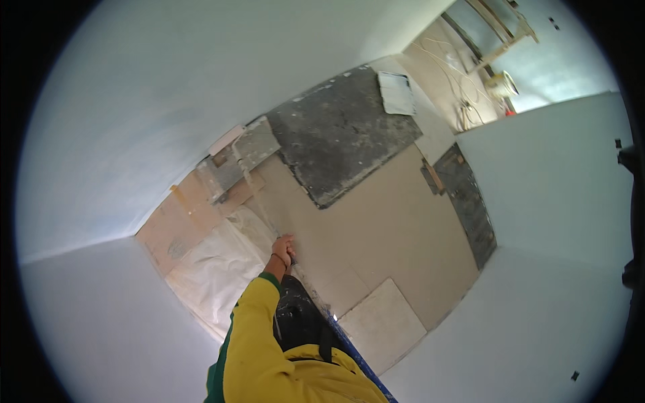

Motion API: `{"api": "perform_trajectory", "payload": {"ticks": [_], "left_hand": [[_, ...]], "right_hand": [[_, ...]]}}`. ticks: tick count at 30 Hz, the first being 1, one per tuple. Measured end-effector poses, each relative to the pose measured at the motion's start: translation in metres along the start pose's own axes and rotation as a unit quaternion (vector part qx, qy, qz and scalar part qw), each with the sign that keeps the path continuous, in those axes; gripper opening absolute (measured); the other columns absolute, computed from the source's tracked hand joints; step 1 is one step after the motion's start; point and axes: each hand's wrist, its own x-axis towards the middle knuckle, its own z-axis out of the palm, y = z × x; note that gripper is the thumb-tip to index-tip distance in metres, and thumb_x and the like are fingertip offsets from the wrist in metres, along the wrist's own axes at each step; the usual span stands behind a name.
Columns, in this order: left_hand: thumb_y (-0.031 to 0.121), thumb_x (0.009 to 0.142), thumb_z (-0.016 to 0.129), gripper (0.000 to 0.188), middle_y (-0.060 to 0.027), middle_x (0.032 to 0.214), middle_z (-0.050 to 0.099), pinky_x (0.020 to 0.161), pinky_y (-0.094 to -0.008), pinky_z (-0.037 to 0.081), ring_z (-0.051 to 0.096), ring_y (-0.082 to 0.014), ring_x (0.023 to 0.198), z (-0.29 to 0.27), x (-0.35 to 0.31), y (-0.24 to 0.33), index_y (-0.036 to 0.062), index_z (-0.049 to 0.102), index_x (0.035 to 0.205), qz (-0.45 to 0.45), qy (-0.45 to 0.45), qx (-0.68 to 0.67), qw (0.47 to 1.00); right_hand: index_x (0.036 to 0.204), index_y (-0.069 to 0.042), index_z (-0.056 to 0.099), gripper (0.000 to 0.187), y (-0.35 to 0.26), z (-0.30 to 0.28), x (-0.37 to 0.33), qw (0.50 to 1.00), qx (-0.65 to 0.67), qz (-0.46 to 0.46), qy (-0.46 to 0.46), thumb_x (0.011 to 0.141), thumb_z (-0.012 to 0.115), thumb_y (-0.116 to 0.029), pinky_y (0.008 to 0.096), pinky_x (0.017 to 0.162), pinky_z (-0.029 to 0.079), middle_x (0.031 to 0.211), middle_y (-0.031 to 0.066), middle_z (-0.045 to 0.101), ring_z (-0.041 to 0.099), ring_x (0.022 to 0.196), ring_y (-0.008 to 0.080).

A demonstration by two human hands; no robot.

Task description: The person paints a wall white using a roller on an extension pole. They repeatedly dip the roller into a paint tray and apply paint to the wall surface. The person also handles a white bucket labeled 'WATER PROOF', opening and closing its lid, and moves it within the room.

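Gripping pole (348, 342), left hand (285, 250) curled tight round it; pole extends both ways from grip. Pale sheet (218, 272) just left of grip, board (384, 326) lower right, dark patch (346, 134) beyond, bucket (498, 85) farthest, upper right.
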Motion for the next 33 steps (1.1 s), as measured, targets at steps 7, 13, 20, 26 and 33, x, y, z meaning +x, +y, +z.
{"api": "perform_trajectory", "payload": {"ticks": [7, 13, 20, 26, 33], "left_hand": [[0.018, 0.082, 0.065, 0.007, 0.0007, 0.054, 0.043, 0.041, -0.0351, 0.04, 0.041, -0.0154, 0.042, 0.08, -0.073, -0.154, 0.0149, 0.06, 0.084, -0.105, 0.012, 0.064, 0.992], [0.017, 0.083, 0.066, 0.009, -0.0043, 0.056, 0.047, 0.046, -0.0399, 0.045, 0.05, -0.0216, 0.046, 0.195, -0.111, -0.258, 0.0114, 0.059, 0.084, -0.189, -0.059, 0.173, 0.965], [0.015, 0.088, 0.063, 0.012, -0.0076, 0.07, 0.056, 0.056, -0.0369, 0.05, 0.06, -0.0223, 0.06, 0.367, -0.081, -0.346, 0.0076, 0.058, 0.096, -0.137, -0.21, 0.272, 0.929], [0.009, 0.098, 0.051, 0.011, -0.0108, 0.096, 0.061, 0.074, -0.0424, 0.055, 0.061, -0.0228, 0.081, 0.509, -0.073, -0.38, 0.0061, 0.049, 0.108, -0.093, -0.132, 0.363, 0.918], [0.01, 0.1, 0.05, 0.018, -0.0098, 0.096, 0.062, 0.08, -0.041, 0.054, 0.063, -0.0231, 0.083, 0.599, 0.03, -0.419, 0.0094, 0.05, 0.117, -0.149, -0.108, 0.328, 0.927]], "right_hand": [[0.095, -0.013, 0.06, 0.04, -0.063, -0.029, 0.041, 0.993, 0.077, 0.082, -0.039, 0.086, 0.059, -0.052, 0.0524, 0.068, 0.051, 0.078, 0.0175, 0.068, 0.065, 0.077, 0.0408], [0.095, -0.012, 0.059, 0.042, -0.091, -0.035, 0.125, 0.979, 0.197, 0.045, -0.018, 0.09, 0.053, -0.053, 0.0544, 0.064, 0.05, 0.075, 0.0225, 0.066, 0.063, 0.073, 0.0452], [0.103, -0.003, 0.055, 0.037, -0.015, -0.059, 0.245, 0.964, 0.257, 0.063, -0.002, 0.089, 0.061, -0.036, 0.0536, 0.067, 0.05, 0.078, 0.0235, 0.065, 0.065, 0.074, 0.0434], [0.108, -0.006, 0.058, 0.035, 0.048, -0.13, 0.328, 0.94, 0.336, 0.014, 0.065, 0.084, 0.064, -0.031, 0.0521, 0.073, 0.051, 0.086, 0.0243, 0.067, 0.065, 0.083, 0.044], [0.141, -0.019, 0.043, 0.057, 0.093, -0.22, 0.438, 0.916, 0.378, -0.074, 0.114, 0.089, 0.06, -0.032, 0.0513, 0.078, 0.05, 0.094, 0.0229, 0.068, 0.065, 0.088, 0.0444]]}}
